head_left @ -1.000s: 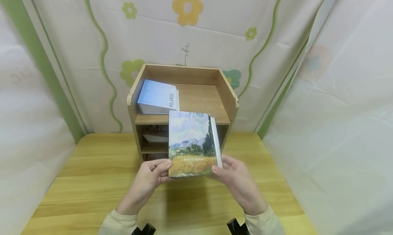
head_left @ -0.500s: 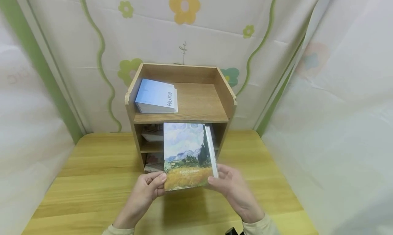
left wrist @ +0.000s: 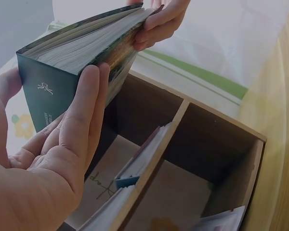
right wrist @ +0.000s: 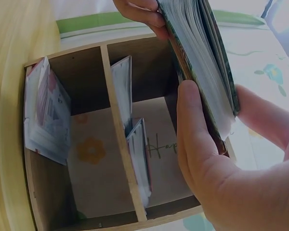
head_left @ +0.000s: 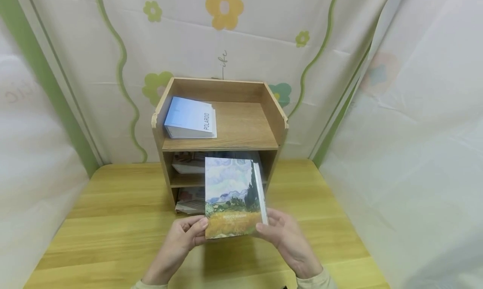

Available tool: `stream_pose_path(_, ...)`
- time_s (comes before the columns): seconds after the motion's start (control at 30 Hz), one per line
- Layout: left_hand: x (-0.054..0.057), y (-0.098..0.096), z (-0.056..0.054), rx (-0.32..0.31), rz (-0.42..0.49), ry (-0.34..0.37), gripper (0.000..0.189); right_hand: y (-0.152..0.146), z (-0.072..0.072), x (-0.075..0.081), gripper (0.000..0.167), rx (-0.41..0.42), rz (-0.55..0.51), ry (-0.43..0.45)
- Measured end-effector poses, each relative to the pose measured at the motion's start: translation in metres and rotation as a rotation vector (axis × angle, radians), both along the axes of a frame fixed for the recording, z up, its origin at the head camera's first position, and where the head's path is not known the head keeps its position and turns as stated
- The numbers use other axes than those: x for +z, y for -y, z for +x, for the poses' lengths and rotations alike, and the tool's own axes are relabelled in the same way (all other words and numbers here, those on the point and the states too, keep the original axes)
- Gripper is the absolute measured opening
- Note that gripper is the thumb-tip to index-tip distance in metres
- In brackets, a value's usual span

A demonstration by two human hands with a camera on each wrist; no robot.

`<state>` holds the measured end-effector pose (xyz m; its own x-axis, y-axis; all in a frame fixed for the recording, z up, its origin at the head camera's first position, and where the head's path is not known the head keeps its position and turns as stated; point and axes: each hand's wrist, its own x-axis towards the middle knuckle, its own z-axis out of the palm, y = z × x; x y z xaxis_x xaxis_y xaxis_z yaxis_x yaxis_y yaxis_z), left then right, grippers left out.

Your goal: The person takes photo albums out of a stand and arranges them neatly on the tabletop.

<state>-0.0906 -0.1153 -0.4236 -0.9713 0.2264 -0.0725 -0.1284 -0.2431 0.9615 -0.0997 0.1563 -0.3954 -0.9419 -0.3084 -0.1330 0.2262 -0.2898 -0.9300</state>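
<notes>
Both hands hold a photo album (head_left: 232,192) with a painted cover of sky, hills and a golden field. My left hand (head_left: 185,240) pinches its lower left edge, thumb on the cover and fingers below. At the lower right corner my right hand (head_left: 287,243) grips it likewise, beside the white page edges. In the left wrist view the dark green spine (left wrist: 47,94) shows between left thumb and fingers. The right wrist view shows the thick block of pages (right wrist: 197,53). The album is raised in front of the shelf's lower compartments, cover facing up toward me.
A small wooden shelf (head_left: 245,121) stands at the back of the wooden table (head_left: 309,196). On its top level, at the left, lies a blue POLAROID album (head_left: 190,117). More albums (right wrist: 48,113) lie in both lower compartments. Flower-printed white cloth (head_left: 181,41) hangs behind and at the sides.
Both hands have brought the album down, from overlapping the front edge of the top level to in front of the lower compartments. The hold on it looks the same.
</notes>
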Motion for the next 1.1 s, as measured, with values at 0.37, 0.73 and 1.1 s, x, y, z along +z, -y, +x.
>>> stream_pose_path(0.37,-0.014,0.002,-0.011,-0.080,0.080,-0.030,0.032,0.000,-0.009,-0.013,0.056,0.020,0.011,-0.005)
stream_pose_path(0.73,-0.025,-0.002,-0.014,-0.075,0.096,0.022,0.028,-0.003,-0.013,-0.024,0.057,0.029,0.006,0.005)
stream_pose_path(1.1,-0.040,-0.009,-0.011,-0.066,0.045,0.040,0.034,-0.015,-0.014,-0.032,0.060,0.066,0.075,0.016)
